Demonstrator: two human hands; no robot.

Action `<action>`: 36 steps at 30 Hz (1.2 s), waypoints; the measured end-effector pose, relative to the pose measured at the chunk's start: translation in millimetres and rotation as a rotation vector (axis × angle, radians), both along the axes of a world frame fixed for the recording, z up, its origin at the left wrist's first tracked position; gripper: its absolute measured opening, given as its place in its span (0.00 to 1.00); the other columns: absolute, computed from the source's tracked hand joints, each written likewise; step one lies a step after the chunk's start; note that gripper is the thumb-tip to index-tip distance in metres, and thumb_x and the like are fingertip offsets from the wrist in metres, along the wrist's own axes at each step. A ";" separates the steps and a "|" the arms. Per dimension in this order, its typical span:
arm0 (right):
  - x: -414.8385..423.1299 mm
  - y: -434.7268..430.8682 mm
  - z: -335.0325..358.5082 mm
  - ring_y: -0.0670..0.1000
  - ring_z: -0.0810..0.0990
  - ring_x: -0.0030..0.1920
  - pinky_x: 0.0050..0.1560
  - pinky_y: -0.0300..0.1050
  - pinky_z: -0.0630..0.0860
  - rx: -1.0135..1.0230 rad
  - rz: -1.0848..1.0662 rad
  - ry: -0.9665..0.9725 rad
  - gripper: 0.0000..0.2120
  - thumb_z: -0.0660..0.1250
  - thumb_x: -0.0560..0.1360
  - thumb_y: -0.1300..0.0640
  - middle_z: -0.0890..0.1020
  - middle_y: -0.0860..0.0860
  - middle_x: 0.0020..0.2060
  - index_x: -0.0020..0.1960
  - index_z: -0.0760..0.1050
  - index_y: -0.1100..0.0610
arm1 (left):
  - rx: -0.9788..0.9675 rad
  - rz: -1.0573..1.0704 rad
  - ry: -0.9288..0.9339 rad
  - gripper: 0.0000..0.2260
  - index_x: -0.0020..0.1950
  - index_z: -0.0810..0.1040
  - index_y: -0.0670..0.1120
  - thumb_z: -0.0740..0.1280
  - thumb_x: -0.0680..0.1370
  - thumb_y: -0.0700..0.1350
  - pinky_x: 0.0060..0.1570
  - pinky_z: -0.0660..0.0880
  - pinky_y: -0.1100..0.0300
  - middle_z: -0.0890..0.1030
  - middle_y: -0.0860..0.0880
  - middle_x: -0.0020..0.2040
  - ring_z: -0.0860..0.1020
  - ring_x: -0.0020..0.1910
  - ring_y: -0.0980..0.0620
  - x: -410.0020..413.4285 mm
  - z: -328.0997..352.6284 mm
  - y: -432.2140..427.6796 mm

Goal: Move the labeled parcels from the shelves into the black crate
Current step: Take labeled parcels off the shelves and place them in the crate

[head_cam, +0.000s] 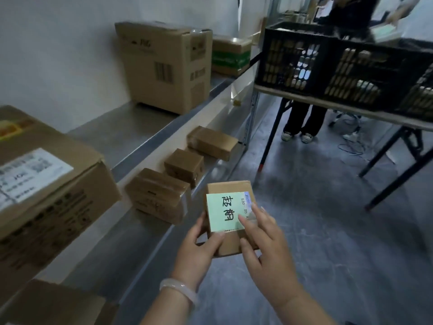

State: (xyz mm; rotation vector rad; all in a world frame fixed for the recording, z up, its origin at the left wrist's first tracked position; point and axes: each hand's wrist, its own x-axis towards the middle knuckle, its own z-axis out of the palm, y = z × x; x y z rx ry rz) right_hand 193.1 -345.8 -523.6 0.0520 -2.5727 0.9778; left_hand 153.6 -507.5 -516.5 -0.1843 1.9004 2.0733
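In the head view, the labelled parcel [230,243] is held just past the front edge of the lower shelf [105,252], above open grey floor [316,207] and well apart from the black crate [365,64]. The crate stands on a folding table [304,96], whose legs bound the floor on the right.

The parcel's left edge is gripped by the left hand [199,249], fingers curled beneath and thumb on top. The right hand [267,249] is laid on it with fingers spread and nearly straight, so part of the green label [222,212] is covered. The crate's right end is cut off, and its contents are blurred behind the lattice. A carton [46,184] at left is blurred.

Three small boxes [185,166] are set along the lower metal shelf. Larger cartons are set on the upper shelf [121,130] against a white wall.
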 end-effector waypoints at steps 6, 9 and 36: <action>59.8 39.5 138.1 0.40 0.50 0.76 0.73 0.54 0.63 -0.002 -0.157 -0.079 0.27 0.55 0.74 0.39 0.55 0.37 0.76 0.73 0.59 0.33 | 0.000 -0.169 0.031 0.24 0.50 0.78 0.75 0.71 0.77 0.40 0.57 0.79 0.48 0.85 0.56 0.54 0.81 0.58 0.50 30.2 127.7 48.8; 95.5 62.3 209.5 0.38 0.47 0.76 0.73 0.50 0.61 0.034 -0.247 -0.093 0.31 0.55 0.71 0.35 0.50 0.35 0.76 0.74 0.54 0.32 | 0.052 -0.238 0.028 0.22 0.53 0.78 0.69 0.71 0.76 0.38 0.55 0.80 0.49 0.85 0.55 0.55 0.81 0.58 0.49 47.5 196.7 76.8; 398.3 330.4 415.0 0.37 0.42 0.74 0.73 0.48 0.53 0.037 -1.191 -0.048 0.39 0.64 0.72 0.33 0.40 0.31 0.75 0.73 0.43 0.29 | 0.118 -1.219 0.162 0.27 0.69 0.73 0.64 0.72 0.71 0.51 0.56 0.80 0.45 0.85 0.52 0.55 0.84 0.53 0.46 231.9 395.4 504.7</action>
